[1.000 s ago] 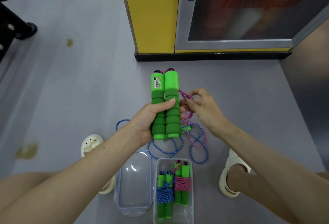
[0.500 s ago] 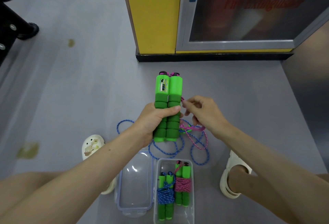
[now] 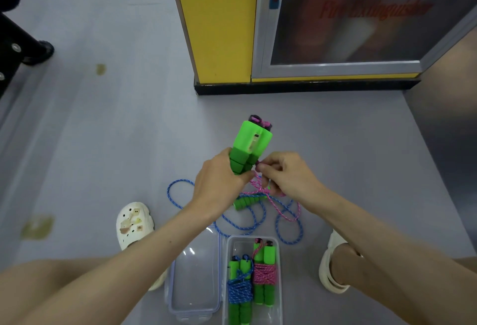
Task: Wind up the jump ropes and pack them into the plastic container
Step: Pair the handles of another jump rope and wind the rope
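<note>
The floor [image 3: 103, 144] is smooth and grey-blue. It has two small yellow-brown spots [image 3: 100, 69] on it, both on the left side. At the back stands a yellow wall panel [image 3: 219, 22]. Next to the panel is a glass door [image 3: 348, 27] with a silver frame and red letters. A black strip [image 3: 309, 87] runs along the bottom of both. A black leg with a wheel [image 3: 38, 49] shows at the far left.

The person wears two white shoes [image 3: 133, 224], one on each side of the things on the floor.

I count four jump ropes. The left hand [image 3: 219, 188] grips two green handles [image 3: 251, 144] side by side, with their tops pointing away from the person. The right hand [image 3: 286, 173] pinches the pink rope [image 3: 278, 206] just beside those handles. The rest of the pink rope hangs down in loose loops to the floor. A blue rope [image 3: 240, 221] lies loose on the floor under the hands. One green handle [image 3: 246, 202] lies with it.

One clear plastic container [image 3: 242, 247] sits on the floor near the person, between the feet. Two wound-up ropes lie inside it, side by side. The blue bundle [image 3: 240, 291] is on the left and the pink bundle [image 3: 264, 274] is on the right. One clear lid [image 3: 196, 273] lies flat on the floor, touching the container's left side.
</note>
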A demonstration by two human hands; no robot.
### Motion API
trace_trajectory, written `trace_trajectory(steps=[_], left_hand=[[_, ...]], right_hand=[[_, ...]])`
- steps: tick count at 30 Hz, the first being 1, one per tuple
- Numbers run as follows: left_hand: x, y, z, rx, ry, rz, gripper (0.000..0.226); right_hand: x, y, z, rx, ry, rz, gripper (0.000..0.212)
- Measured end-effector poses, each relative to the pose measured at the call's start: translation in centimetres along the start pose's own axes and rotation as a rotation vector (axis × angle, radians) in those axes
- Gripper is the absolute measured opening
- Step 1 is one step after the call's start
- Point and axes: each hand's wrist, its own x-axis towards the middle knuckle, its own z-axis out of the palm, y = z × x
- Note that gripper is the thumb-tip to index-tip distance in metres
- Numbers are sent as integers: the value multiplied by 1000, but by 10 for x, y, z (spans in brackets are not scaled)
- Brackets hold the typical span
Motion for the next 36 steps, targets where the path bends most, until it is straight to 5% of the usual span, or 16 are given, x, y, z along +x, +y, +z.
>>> trace_trajectory(steps=[8, 14, 24, 27, 31, 36], left_hand=[[-8, 4, -1, 465, 151, 176, 17], [-14, 7, 2, 722, 131, 229, 47], [-10, -4, 17, 665, 346, 415, 65], [-13, -6, 20, 578, 314, 427, 70], [-15, 1, 17, 192, -40, 246, 89], [-5, 10, -6, -667, -429, -91, 46]], right_hand=[[-8, -8, 6, 85, -138, 37, 28], [-11, -14, 7, 204, -194, 66, 28], [-10, -17, 8, 427, -161, 117, 26], [-11, -17, 8, 377, -53, 107, 40], [-7, -18, 5, 415, 77, 123, 32], [0, -15, -6, 449, 60, 145, 35]])
